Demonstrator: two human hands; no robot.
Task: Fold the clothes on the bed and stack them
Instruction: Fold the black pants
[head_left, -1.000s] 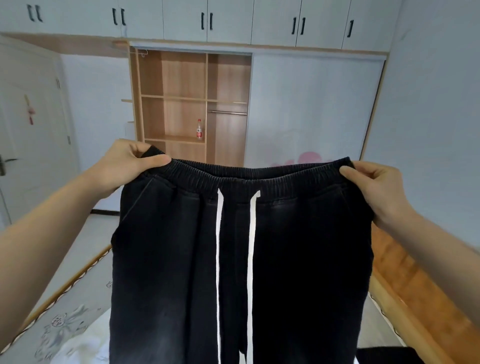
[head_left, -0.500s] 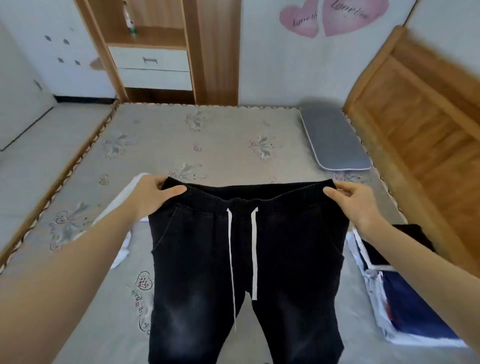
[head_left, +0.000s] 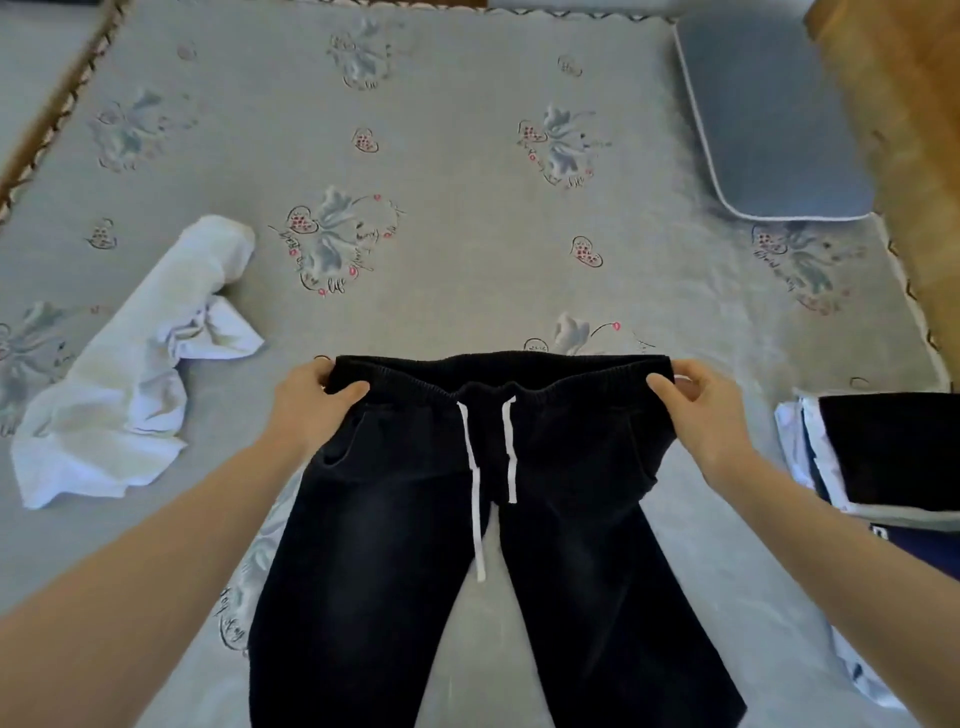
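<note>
Both hands (head_left: 311, 402) pinching trousers (head_left: 467, 519) waistband corners

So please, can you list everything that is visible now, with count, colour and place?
trousers: one, black with white drawstrings, centre of the bed, held at the waistband
crumpled garment: one, white, left side of the bed
folded stack: one, black on top, white and navy below, right edge
pillow: one, grey-blue, far right corner
bed cover: one, grey with floral print
left hand: one, grips the waistband's left end
right hand: one, grips its right end
</note>
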